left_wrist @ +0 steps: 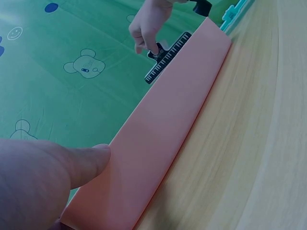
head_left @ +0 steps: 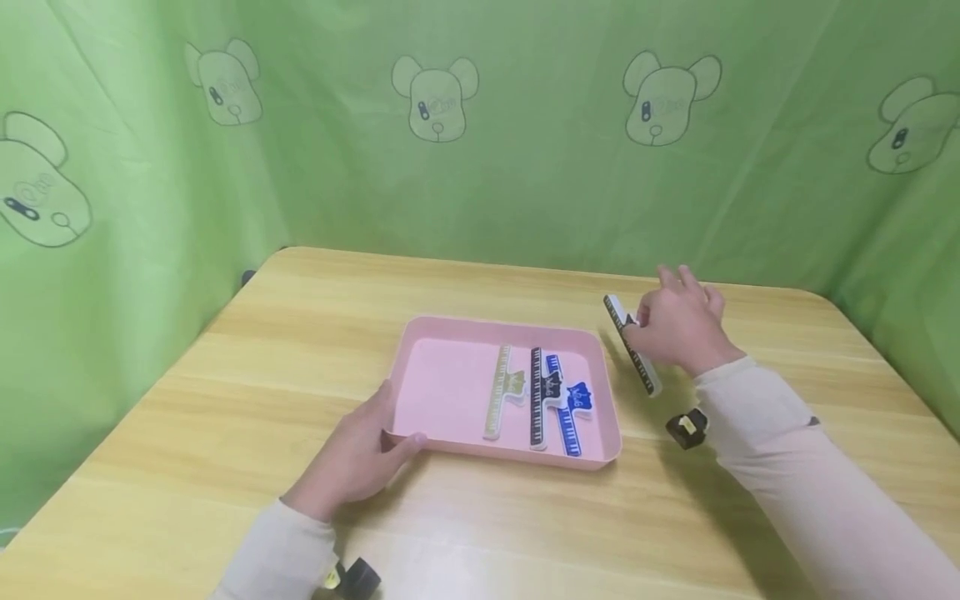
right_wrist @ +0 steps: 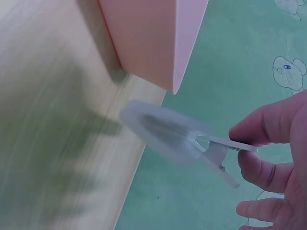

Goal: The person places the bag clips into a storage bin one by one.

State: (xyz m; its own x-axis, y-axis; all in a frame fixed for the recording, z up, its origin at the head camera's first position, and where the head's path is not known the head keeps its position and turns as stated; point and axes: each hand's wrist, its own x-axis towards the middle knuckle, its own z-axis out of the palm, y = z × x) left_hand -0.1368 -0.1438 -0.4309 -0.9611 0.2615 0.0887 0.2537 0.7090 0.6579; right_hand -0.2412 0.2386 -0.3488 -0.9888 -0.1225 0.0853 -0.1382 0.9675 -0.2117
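Note:
A shallow pink tray (head_left: 442,450) stands on the table; my left hand (head_left: 356,458) grips its near left corner, thumb on the rim. Inside lie three piano-key pattern clips: a pale green clip (head_left: 495,404), a black clip (head_left: 536,417) and a blue clip (head_left: 572,429). The black and blue ones lie close together. Off the tray's right side, my right hand (head_left: 686,325) pinches another black-and-white clip (head_left: 637,358) above the table. Edge-on in the right wrist view, this clip (right_wrist: 165,132) is held by one handle between thumb and forefinger.
A wooden table (head_left: 225,400) spreads under everything. Green curtains (head_left: 525,192) with bear drawings hang behind and at the sides. A turquoise object (left_wrist: 234,18) lies beyond the tray's near right corner in the left wrist view. Each wrist wears a small black camera (head_left: 686,427).

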